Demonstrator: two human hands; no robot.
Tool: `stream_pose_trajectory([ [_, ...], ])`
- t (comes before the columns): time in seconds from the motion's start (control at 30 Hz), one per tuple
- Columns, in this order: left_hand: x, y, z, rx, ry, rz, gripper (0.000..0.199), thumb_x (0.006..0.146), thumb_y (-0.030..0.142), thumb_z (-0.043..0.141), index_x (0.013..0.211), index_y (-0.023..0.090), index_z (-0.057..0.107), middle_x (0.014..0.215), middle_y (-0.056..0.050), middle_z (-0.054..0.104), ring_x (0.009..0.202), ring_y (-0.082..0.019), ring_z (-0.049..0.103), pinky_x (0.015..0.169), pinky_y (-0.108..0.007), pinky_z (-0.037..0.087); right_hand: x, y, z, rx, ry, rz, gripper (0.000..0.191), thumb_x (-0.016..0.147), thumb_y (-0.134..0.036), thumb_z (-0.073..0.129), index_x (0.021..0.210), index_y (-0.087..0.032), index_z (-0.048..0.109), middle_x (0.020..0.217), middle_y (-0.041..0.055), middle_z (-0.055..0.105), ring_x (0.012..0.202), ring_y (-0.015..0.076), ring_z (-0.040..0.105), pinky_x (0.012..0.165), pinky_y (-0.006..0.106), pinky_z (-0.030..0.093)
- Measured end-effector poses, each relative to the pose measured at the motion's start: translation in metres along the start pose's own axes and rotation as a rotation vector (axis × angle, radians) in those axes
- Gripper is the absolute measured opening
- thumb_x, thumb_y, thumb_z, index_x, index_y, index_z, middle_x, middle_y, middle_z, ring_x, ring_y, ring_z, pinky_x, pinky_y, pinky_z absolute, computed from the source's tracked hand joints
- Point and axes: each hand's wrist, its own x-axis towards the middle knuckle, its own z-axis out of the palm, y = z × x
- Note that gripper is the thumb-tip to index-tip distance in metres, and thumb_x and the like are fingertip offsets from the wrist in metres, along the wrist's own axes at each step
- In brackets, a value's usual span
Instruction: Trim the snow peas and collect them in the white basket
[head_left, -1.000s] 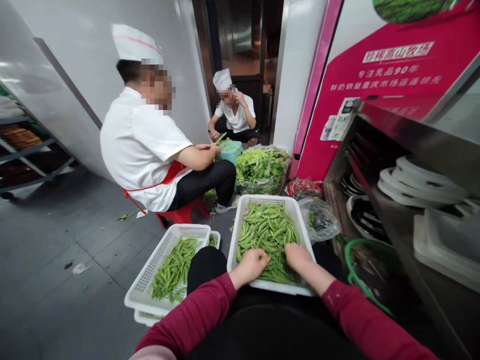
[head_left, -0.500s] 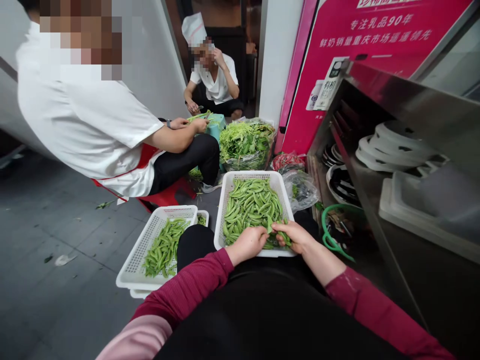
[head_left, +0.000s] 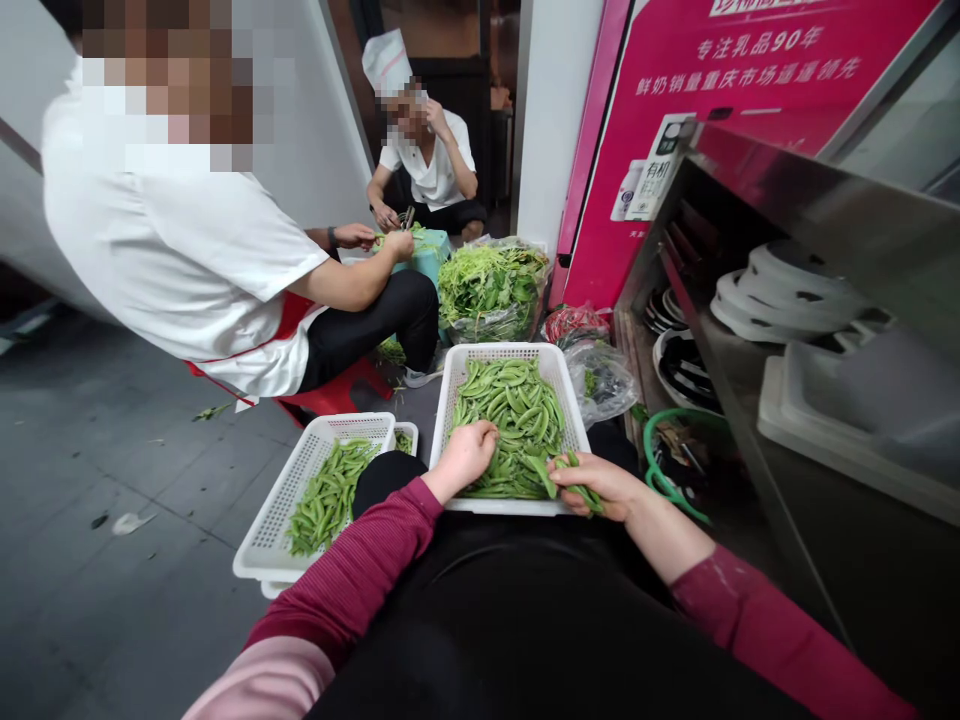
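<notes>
Green pea pods (head_left: 517, 400) fill a white perforated basket (head_left: 498, 350) that rests at my lap. Over its left side, my left hand (head_left: 466, 456) is closed, thumb and fingers pressed together; whatever they may pinch is too small to make out. At the near right corner, my right hand (head_left: 592, 484) is closed around several pea pods. One pod sticks out from its fingertips to the left, over the basket, and others show between the fingers. A second white basket (head_left: 262, 510), lower on my left, holds more pods (head_left: 330, 495).
A co-worker in a white shirt (head_left: 172, 250) sits at left on a red stool (head_left: 330, 400); another person (head_left: 427, 160) crouches behind. Leafy greens (head_left: 491, 285) fill a bag ahead. At right are a metal shelf (head_left: 720, 420) with trays and a green-rimmed bin (head_left: 652, 470).
My hands have drawn apart. The left one moved left and slightly up over the basket; the right shifted a little right and down, still holding the pods.
</notes>
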Motion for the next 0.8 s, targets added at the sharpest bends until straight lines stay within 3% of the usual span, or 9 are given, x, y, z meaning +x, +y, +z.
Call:
stream_pose_trajectory([
  [0.1, -0.007, 0.006, 0.0, 0.053, -0.044, 0.139, 0.031, 0.081, 0.018, 0.036, 0.105, 0.017, 0.055, 0.093, -0.008, 0.061, 0.083, -0.016, 0.056, 0.078, -0.027, 0.041, -0.002, -0.001, -0.002, 0.019, -0.024, 0.038, 0.026, 0.059, -0.024, 0.068, 0.074, -0.017, 0.048, 0.051, -0.0064, 0.052, 0.031, 0.0035, 0.037, 0.031, 0.015, 0.023],
  [0.2, -0.017, 0.02, 0.002, 0.147, -0.211, 0.294, 0.035, 0.082, 0.021, 0.036, 0.115, 0.019, 0.047, 0.095, -0.007, 0.057, 0.08, -0.015, 0.056, 0.075, -0.026, 0.043, -0.002, -0.001, -0.003, 0.016, -0.05, 0.066, 0.026, 0.059, -0.025, 0.067, 0.075, -0.018, 0.047, 0.048, -0.0079, 0.048, 0.031, 0.0031, 0.035, 0.031, 0.015, 0.023],
  [0.3, -0.022, 0.029, 0.001, 0.239, -0.335, 0.367, 0.027, 0.083, 0.025, 0.034, 0.096, 0.016, 0.056, 0.085, -0.008, 0.056, 0.071, -0.015, 0.056, 0.069, -0.025, 0.043, -0.002, -0.001, -0.006, -0.071, -0.074, 0.07, 0.024, 0.061, -0.028, 0.066, 0.075, -0.018, 0.049, 0.044, -0.009, 0.044, 0.032, 0.004, 0.036, 0.032, 0.015, 0.024],
  [0.43, -0.022, 0.036, -0.005, 0.203, -0.509, 0.442, 0.013, 0.074, 0.019, 0.046, 0.065, 0.016, 0.055, 0.069, -0.005, 0.056, 0.06, -0.015, 0.052, 0.061, -0.024, 0.041, -0.001, -0.008, -0.006, -0.477, 0.028, -0.016, 0.021, 0.063, -0.03, 0.063, 0.075, -0.014, 0.057, 0.042, -0.0066, 0.047, 0.033, 0.0051, 0.039, 0.032, 0.016, 0.027],
  [0.5, -0.021, 0.038, -0.009, 0.081, -0.574, 0.402, 0.013, 0.067, 0.016, 0.052, 0.054, 0.017, 0.052, 0.056, -0.002, 0.053, 0.052, -0.013, 0.048, 0.056, -0.023, 0.039, 0.0, -0.013, 0.0, -0.679, 0.05, -0.041, 0.022, 0.062, -0.03, 0.064, 0.076, -0.014, 0.06, 0.042, -0.0064, 0.048, 0.033, 0.0052, 0.04, 0.033, 0.016, 0.028],
  [0.67, -0.015, 0.038, -0.013, -0.322, -0.727, 0.142, 0.012, 0.064, 0.02, 0.052, 0.053, 0.017, 0.054, 0.045, 0.003, 0.046, 0.044, -0.007, 0.039, 0.047, -0.019, 0.033, 0.001, -0.019, 0.018, -0.86, -0.118, -0.045, 0.019, 0.057, -0.028, 0.066, 0.07, -0.015, 0.061, 0.045, -0.0062, 0.05, 0.037, 0.0056, 0.042, 0.035, 0.016, 0.029],
  [0.73, -0.014, 0.034, -0.009, -0.544, -0.761, -0.072, 0.016, 0.068, 0.027, 0.048, 0.058, 0.016, 0.053, 0.043, 0.005, 0.04, 0.038, -0.005, 0.033, 0.04, -0.018, 0.026, 0.003, -0.016, 0.021, -0.808, -0.06, -0.142, 0.016, 0.06, -0.027, 0.064, 0.068, -0.014, 0.06, 0.047, -0.0062, 0.05, 0.04, 0.0048, 0.041, 0.037, 0.015, 0.03],
  [0.8, -0.014, 0.031, -0.001, -0.821, -0.709, -0.276, 0.018, 0.069, 0.03, 0.045, 0.06, 0.015, 0.048, 0.043, 0.007, 0.032, 0.033, -0.003, 0.024, 0.035, -0.018, 0.017, 0.009, -0.012, 0.019, -0.655, 0.095, -0.272, 0.015, 0.062, -0.029, 0.063, 0.067, -0.015, 0.059, 0.05, -0.006, 0.05, 0.041, 0.0045, 0.041, 0.039, 0.016, 0.032],
])
